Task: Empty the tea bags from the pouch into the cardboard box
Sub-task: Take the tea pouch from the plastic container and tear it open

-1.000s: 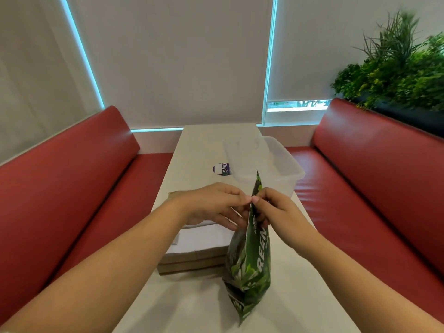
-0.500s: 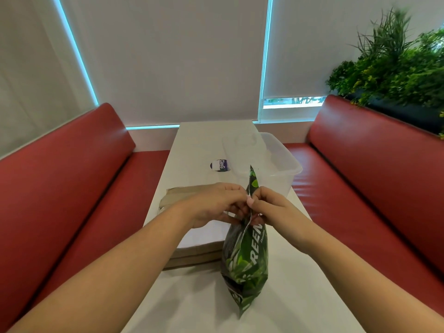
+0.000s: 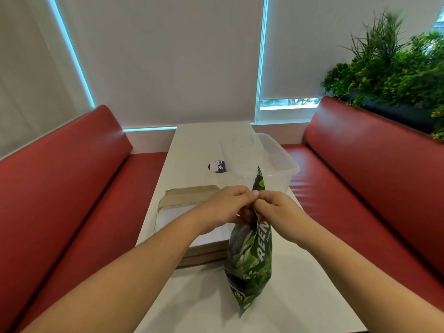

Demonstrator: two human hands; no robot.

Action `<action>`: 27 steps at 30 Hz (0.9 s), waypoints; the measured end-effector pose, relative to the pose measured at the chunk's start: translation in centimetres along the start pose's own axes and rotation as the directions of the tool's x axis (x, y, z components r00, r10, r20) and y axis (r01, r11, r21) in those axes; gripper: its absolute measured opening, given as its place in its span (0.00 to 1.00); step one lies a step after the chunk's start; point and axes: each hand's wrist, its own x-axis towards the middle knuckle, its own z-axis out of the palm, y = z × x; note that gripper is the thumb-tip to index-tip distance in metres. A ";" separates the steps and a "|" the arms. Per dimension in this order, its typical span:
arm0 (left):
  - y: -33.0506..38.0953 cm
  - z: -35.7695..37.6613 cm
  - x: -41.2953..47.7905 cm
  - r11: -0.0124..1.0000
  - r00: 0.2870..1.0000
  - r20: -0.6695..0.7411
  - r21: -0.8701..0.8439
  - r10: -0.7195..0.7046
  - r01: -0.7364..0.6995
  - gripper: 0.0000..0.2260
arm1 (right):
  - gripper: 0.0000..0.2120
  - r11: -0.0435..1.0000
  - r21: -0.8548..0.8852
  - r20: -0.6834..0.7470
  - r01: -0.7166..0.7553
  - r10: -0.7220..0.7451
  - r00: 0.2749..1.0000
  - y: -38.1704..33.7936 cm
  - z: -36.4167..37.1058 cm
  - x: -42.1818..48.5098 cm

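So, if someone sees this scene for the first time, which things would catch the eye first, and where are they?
First the green tea pouch, standing upright near the table's front edge, its top pinched between the left hand and the right hand. Just left of it lies the open cardboard box. Red bench seats flank the table, with a clear plastic tub further back.

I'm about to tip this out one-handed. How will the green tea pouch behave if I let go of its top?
Probably floppy: the green pouch looks like thin creased film, and both the left hand and right hand pinch its top. It likely tips easily, since its lower end narrows to a point near the table. It seems light for its size.
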 end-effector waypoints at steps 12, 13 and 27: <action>1.5 0.0 0.6 0.915 0.983 -0.033 0.371 0.183 -0.158 0.16 | 0.18 0.762 -0.646 -0.189 0.039 -0.209 0.959 -0.6 -3.0 -0.3; 1.6 -0.3 0.7 0.913 0.981 -0.038 0.376 0.188 -0.161 0.16 | 0.17 0.723 -0.691 -0.206 0.022 -0.225 0.952 -0.3 -3.9 -0.1; 3.2 -1.3 2.6 0.850 0.989 -0.007 0.512 0.149 -0.124 0.11 | 0.10 0.630 -0.764 -0.273 -0.139 -0.120 0.955 2.1 -10.1 0.3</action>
